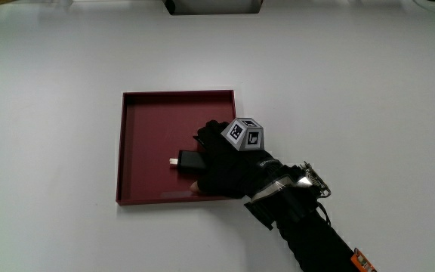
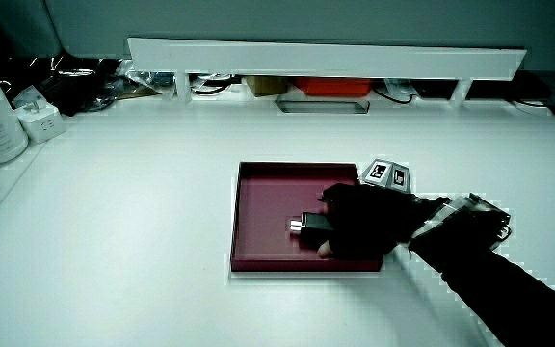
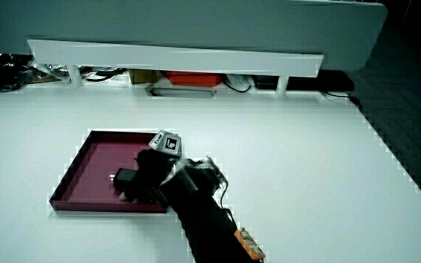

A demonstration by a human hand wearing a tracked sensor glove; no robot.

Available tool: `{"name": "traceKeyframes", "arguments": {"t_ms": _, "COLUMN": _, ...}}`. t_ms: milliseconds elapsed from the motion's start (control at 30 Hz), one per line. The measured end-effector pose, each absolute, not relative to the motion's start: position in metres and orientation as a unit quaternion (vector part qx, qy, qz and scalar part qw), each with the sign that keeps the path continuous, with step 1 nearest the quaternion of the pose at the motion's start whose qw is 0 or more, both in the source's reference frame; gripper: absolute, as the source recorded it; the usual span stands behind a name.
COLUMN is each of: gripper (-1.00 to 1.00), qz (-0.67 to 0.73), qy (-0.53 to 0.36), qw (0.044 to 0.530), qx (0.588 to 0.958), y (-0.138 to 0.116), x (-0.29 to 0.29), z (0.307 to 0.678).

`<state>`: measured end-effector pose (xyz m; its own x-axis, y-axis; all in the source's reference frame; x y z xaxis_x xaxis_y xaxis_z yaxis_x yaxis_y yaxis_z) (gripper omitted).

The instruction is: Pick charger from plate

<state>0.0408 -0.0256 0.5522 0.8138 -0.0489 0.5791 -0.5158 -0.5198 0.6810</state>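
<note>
Closing around the boxy black charger (image 1: pixel 189 160), the hand (image 1: pixel 229 162) reaches into the square maroon plate (image 1: pixel 146 128).

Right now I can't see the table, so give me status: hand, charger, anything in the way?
Hand over the plate, fingers closed on charger. Charger low inside the plate. Nothing else in the plate.

Dark red plate (image 1: pixel 142 143), black charger (image 1: pixel 190 160), black-gloved hand (image 1: pixel 225 162), white table (image 1: pixel 51 75).

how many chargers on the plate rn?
1. The charger lies in the dark red plate, at the part nearer the person, with the hand closed on it. The hand covers some plate, so another could be hidden.
</note>
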Motion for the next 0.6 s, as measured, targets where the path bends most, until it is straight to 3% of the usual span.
{"name": "traceKeyframes", "arguments": {"t_ms": 433, "gripper": 0.81, "qz": 0.238, "qy": -0.172, "qw": 0.388, "qx": 0.874, "y": -0.022, "x": 0.032, "z": 0.538}}
{"name": "traceKeyframes", "arguments": {"t_ms": 600, "gripper": 1.00, "qz": 0.252, "qy": -0.178, "qw": 0.380, "qx": 0.872, "y": -0.021, "x": 0.033, "z": 0.539}}
